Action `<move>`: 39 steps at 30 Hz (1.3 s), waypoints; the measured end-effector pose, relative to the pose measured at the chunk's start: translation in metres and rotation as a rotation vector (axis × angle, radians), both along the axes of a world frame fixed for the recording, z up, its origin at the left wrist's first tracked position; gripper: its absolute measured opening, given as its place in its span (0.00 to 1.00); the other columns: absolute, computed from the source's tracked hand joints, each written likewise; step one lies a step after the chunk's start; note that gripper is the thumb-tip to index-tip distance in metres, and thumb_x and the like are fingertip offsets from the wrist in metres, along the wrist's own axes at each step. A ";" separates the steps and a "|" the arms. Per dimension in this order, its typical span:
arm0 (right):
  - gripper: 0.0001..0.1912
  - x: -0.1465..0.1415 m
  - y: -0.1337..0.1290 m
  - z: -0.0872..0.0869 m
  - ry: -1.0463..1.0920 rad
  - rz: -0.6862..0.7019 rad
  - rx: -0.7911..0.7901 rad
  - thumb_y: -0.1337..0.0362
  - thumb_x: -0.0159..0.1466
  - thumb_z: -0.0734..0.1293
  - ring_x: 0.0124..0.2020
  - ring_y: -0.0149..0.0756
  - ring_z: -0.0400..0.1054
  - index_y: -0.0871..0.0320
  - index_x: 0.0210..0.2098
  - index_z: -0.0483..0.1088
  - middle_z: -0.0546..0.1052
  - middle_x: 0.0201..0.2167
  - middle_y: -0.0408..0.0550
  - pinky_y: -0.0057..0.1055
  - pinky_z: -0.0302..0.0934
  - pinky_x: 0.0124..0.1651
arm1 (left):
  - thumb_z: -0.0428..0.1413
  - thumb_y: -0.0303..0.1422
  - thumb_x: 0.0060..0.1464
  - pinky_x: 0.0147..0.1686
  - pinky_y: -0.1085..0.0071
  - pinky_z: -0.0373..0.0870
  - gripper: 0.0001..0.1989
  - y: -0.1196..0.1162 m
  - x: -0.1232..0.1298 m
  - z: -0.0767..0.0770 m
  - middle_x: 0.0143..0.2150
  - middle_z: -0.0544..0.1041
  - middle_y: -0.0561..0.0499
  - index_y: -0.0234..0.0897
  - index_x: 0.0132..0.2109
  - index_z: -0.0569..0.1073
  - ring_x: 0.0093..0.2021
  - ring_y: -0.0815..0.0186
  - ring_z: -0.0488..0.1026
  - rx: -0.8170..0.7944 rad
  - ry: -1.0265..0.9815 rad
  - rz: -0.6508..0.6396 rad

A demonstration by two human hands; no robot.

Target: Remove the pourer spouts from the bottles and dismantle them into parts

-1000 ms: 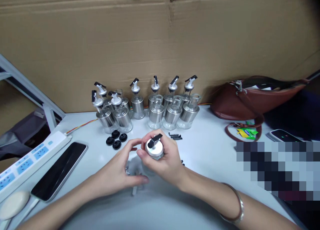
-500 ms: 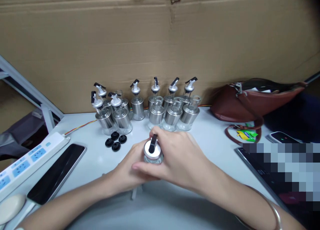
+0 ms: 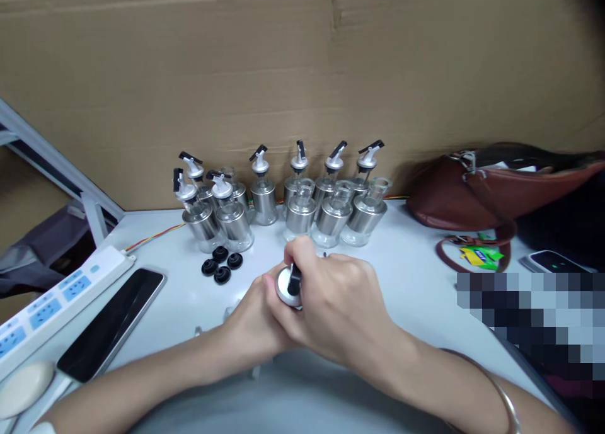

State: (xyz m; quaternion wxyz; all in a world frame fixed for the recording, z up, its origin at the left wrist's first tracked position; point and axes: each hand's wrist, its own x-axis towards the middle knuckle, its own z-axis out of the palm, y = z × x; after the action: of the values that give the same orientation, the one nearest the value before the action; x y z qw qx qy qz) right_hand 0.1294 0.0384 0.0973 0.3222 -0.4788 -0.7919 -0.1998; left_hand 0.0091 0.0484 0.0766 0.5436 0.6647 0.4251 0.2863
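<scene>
Clear pieces (image 3: 255, 371): partly covered by the left forearm; shape hard to make out.
Left hand (image 3: 258, 317): below and left of the right hand, touching it; fingers hidden, so its grip cannot be told.
Right hand (image 3: 343, 305): thumb and fingers closed around the pourer top.
Pourer top (image 3: 285, 288): at the left edge of the right hand's grip, above the left hand; long axis roughly upright, seen nearly end-on, black lever on its right side.
Below pourer top: concealed by both hands.
Black stoppers (image 3: 222, 274): four, far and left of the hands, on the tabletop (image 3: 189, 302).
Open-necked bottles (image 3: 333, 218): three, upright beyond the right hand.
Lever-topped bottles (image 3: 265, 202): upright, some partly masked by nearer bottles.
</scene>
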 end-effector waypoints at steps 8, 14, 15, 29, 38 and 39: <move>0.11 0.013 0.014 0.005 -0.035 0.258 -0.221 0.60 0.57 0.57 0.11 0.31 0.56 0.60 0.31 0.65 0.66 0.11 0.39 0.30 0.40 0.18 | 0.58 0.23 0.35 0.28 0.76 0.63 0.11 0.005 -0.006 0.001 0.29 0.68 0.57 0.36 0.29 0.66 0.30 0.69 0.64 -0.072 -0.039 -0.137; 0.07 0.014 0.011 0.013 0.002 0.255 -0.432 0.61 0.55 0.59 0.13 0.29 0.54 0.58 0.31 0.62 0.63 0.12 0.36 0.29 0.38 0.20 | 0.57 0.23 0.34 0.30 0.74 0.65 0.12 0.006 -0.005 -0.001 0.29 0.69 0.57 0.37 0.30 0.67 0.30 0.67 0.65 -0.106 -0.069 -0.157; 0.07 0.014 0.010 0.013 0.011 0.246 -0.443 0.61 0.55 0.59 0.13 0.29 0.53 0.58 0.31 0.62 0.63 0.12 0.36 0.29 0.38 0.20 | 0.57 0.23 0.34 0.31 0.73 0.65 0.12 0.006 -0.005 -0.001 0.30 0.70 0.56 0.36 0.31 0.67 0.31 0.66 0.66 -0.100 -0.063 -0.159; 0.09 0.027 0.025 0.019 0.183 0.488 -0.653 0.62 0.52 0.64 0.16 0.26 0.47 0.54 0.31 0.59 0.53 0.13 0.30 0.24 0.41 0.23 | 0.56 0.25 0.34 0.24 0.75 0.57 0.10 0.009 -0.006 -0.004 0.22 0.62 0.58 0.37 0.23 0.60 0.25 0.71 0.58 -0.137 -0.007 -0.264; 0.14 0.026 0.036 -0.006 0.462 0.713 -0.628 0.60 0.50 0.65 0.17 0.24 0.43 0.53 0.28 0.52 0.52 0.17 0.31 0.23 0.43 0.21 | 0.60 0.26 0.36 0.29 0.73 0.64 0.14 0.010 -0.008 -0.014 0.29 0.69 0.55 0.36 0.33 0.66 0.29 0.69 0.64 -0.030 0.011 -0.209; 0.15 0.025 0.037 -0.008 0.498 0.731 -0.605 0.60 0.50 0.65 0.17 0.24 0.42 0.53 0.28 0.51 0.51 0.17 0.31 0.23 0.43 0.21 | 0.60 0.26 0.36 0.28 0.74 0.64 0.14 0.010 -0.009 -0.015 0.29 0.68 0.55 0.36 0.33 0.66 0.29 0.69 0.64 -0.013 0.016 -0.205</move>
State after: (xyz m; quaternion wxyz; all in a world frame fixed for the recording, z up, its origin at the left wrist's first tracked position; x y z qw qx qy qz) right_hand 0.1547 0.0750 0.0889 0.3962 -0.2762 -0.8289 0.2823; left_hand 0.0006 0.0588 0.0615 0.5708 0.7034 0.3612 0.2210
